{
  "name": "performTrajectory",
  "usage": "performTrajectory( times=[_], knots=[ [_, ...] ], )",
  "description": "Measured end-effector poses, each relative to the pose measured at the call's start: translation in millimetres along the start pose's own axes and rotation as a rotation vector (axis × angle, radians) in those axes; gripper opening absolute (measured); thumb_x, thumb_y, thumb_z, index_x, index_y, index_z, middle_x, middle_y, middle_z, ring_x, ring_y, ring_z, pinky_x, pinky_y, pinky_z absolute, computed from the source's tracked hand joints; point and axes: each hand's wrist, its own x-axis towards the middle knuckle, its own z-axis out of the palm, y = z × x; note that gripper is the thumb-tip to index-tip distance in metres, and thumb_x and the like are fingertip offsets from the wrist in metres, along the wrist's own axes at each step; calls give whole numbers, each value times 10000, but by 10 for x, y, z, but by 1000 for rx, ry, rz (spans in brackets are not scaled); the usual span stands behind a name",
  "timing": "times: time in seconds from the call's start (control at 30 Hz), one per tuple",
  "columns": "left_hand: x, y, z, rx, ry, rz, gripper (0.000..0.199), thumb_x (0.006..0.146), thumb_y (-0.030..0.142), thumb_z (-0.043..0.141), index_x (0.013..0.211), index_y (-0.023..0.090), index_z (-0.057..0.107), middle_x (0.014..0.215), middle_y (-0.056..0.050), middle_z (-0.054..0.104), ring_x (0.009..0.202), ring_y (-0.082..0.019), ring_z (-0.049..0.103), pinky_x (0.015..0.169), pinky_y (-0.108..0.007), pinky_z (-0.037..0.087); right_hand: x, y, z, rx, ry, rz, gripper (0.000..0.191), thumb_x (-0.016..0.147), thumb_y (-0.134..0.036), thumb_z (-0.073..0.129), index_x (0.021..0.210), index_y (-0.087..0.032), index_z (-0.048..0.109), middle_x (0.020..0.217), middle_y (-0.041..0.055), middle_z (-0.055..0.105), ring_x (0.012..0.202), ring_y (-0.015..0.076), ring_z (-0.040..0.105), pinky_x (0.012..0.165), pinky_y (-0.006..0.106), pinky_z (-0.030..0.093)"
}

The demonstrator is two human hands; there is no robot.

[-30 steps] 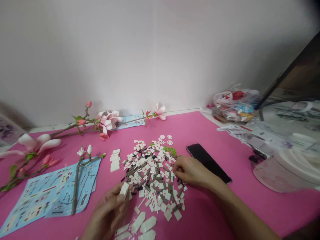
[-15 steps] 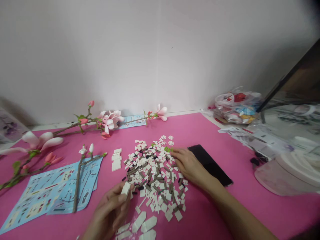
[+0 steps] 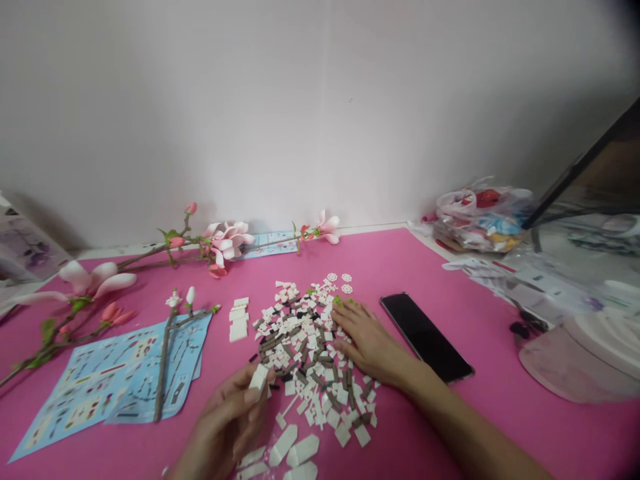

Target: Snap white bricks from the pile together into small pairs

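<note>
Between thumb and fingers, my left hand [image 3: 233,413] pinches a white building brick [image 3: 259,377] just left of the loose pile. My right hand [image 3: 367,340] lies palm down with its fingers spread over the upper right of the heap of building bricks [image 3: 307,353], near some green pieces [image 3: 345,301]. White, grey-brown and black pieces are mixed in that heap. Larger white petal-shaped pieces [image 3: 303,450] lie at the front, close to my left hand. A small stack of white bricks [image 3: 239,319] stands left of the heap.
A black phone [image 3: 425,337] lies right of my right hand. Blue instruction sheets [image 3: 95,387] spread at left under a brick-built twig [image 3: 163,367]. Magnolia branches [image 3: 227,243] rest at the back. A pink-white tub [image 3: 565,360] and a plastic bag [image 3: 483,217] stand at right.
My right hand has moved left over the pile, its fingers now spread on the pieces. My left hand keeps hold of the white brick. The view has shifted slightly.
</note>
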Motion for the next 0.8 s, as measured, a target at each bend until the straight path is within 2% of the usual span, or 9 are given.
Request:
performTrajectory(
  times=[0.07,0.17,0.27,0.47,0.6,0.67,0.8],
  knots=[
    [6,-6,-1,-8,3,-2,234,782,306,620,924,122,641,380,89,368,325,-43,215,357,-171,173,14,-38,-15,-7,-22,-31,480,924,-394,445,1337,-151,465,1440,120,398,1370,289,260,1111,542,191],
    [15,-2,15,-14,2,20,233,764,317,637,897,125,645,370,92,359,308,-35,190,337,-171,131,27,-78,-35,22,6,-77,388,928,-326,448,1271,-165,532,1371,101,495,1312,250,376,1121,526,180],
    [17,9,38,-15,-20,22,238,770,328,632,898,128,649,362,95,349,302,-35,184,338,-174,134,34,-91,-38,62,62,-107,317,923,-259,451,1201,-180,581,1280,79,576,1232,211,469,1130,504,171],
    [13,21,45,-45,5,1,233,742,314,672,883,129,657,362,96,356,311,-31,213,348,-164,147,37,-98,-6,87,74,-159,332,899,-247,494,1216,-185,568,1291,91,565,1250,240,450,1109,554,183],
    [24,23,47,-57,-6,8,233,739,320,671,873,130,663,361,96,351,303,-27,209,339,-161,139,31,-101,-12,109,120,-204,272,921,-225,446,1119,-183,627,1121,73,662,1090,199,571,1120,537,172],
    [27,23,53,-49,-23,10,234,750,328,657,876,131,662,353,95,346,296,-31,202,335,-167,136,37,-84,-4,100,162,-201,280,921,-222,435,1114,-170,632,1115,82,662,1095,201,565,1119,520,196],
    [14,25,74,-57,19,-3,248,714,318,691,869,127,664,378,91,357,324,-32,216,349,-165,157,73,-45,44,16,146,-115,376,910,-278,457,1236,-122,561,1327,147,526,1284,275,405,1090,542,249]
  ],
)
